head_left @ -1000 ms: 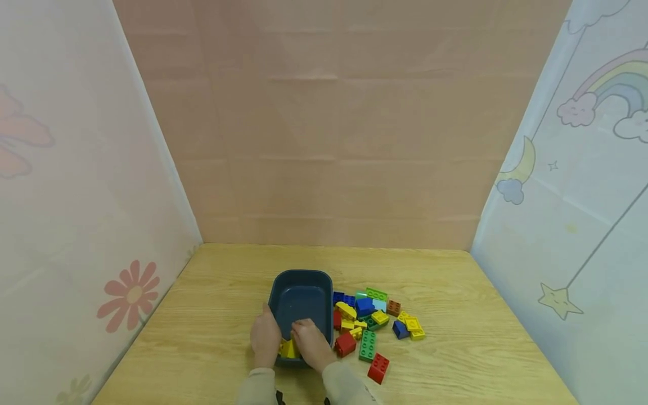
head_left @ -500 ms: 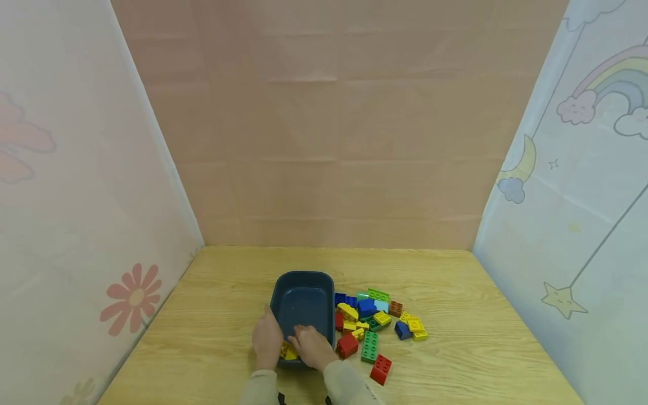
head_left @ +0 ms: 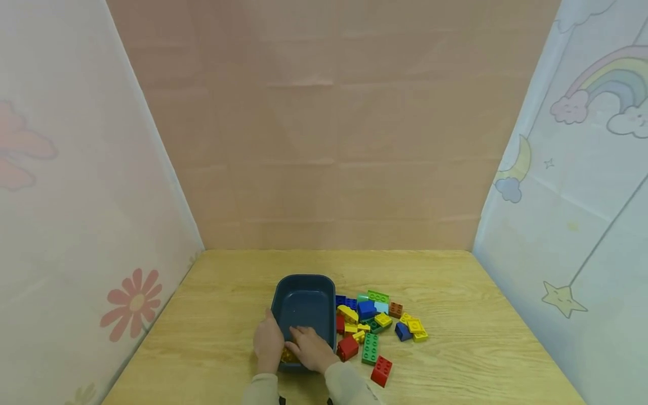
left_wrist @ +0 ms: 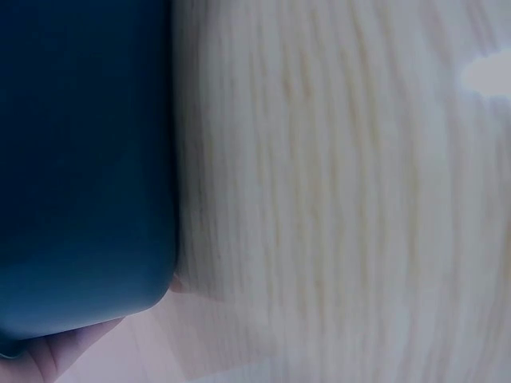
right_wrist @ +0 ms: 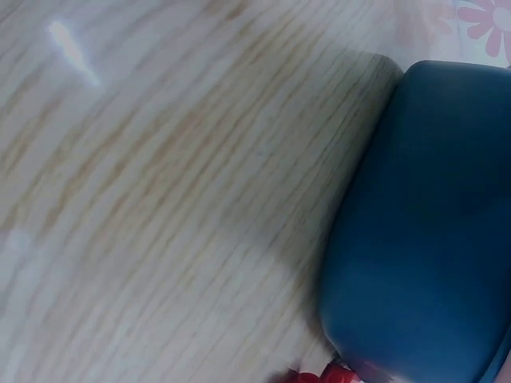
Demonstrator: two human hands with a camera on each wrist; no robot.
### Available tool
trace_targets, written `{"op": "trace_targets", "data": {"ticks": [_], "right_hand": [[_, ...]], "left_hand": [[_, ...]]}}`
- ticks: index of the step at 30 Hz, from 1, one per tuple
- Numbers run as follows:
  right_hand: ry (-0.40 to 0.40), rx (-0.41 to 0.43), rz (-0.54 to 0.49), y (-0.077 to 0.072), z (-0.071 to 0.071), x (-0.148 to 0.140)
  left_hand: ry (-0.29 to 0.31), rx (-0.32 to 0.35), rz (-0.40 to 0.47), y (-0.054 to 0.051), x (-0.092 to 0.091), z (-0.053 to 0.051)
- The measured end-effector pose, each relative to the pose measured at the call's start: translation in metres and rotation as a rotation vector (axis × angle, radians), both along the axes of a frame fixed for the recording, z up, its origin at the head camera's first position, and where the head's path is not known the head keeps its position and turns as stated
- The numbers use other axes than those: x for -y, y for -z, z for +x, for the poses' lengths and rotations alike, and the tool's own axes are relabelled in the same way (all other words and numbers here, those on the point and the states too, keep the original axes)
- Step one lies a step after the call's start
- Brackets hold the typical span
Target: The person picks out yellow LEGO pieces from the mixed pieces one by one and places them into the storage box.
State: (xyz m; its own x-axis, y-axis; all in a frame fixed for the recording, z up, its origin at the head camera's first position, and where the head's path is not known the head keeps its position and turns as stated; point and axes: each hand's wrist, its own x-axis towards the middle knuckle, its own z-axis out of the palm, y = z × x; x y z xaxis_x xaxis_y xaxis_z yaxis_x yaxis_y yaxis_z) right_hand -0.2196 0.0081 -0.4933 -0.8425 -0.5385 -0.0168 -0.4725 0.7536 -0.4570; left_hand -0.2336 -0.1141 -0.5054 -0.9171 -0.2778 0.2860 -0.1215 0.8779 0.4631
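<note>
Bench (head_left: 466, 349) beneath left hand (head_left: 268, 342) and right hand (head_left: 311, 349) | blue tray (head_left: 304, 304) right of left hand, under right hand | hands just apart: left at tray's left rim, cannot tell whether gripping; right outstretched inside tray | green brick (head_left: 370, 348) and red bricks (head_left: 348, 347) right of right hand | yellow bricks (head_left: 287, 355) between hands, in tray's near end

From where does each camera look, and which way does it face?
Head: on the head, facing forward and down at a dark blue rectangular tray; left hand, right hand and cream sleeves show.
Left wrist: on that wrist, facing the tray's outside and pale wood-grain table; skin shows lower left.
Right wrist: on that wrist, facing the tray's outside; skin barely shows lower right.
Both wrist views share tray and table.
</note>
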Motion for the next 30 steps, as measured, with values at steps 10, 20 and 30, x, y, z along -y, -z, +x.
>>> {"op": "trace_targets", "data": {"ticks": [10,20,30], "right_hand": [[-0.023,-0.368,-0.009,-0.002,-0.014,-0.024],[0.193,-0.561,-0.217,-0.003,-0.031,-0.094],[0.506,-0.627,-0.248,0.019,-0.026,-0.179]], "left_hand": [[0.008,0.0,-0.014,0.002,0.0,0.001],[-0.006,0.016,0.02,-0.001,0.0,0.001],[0.004,-0.034,-0.018,0.002,0.0,0.002]]}}
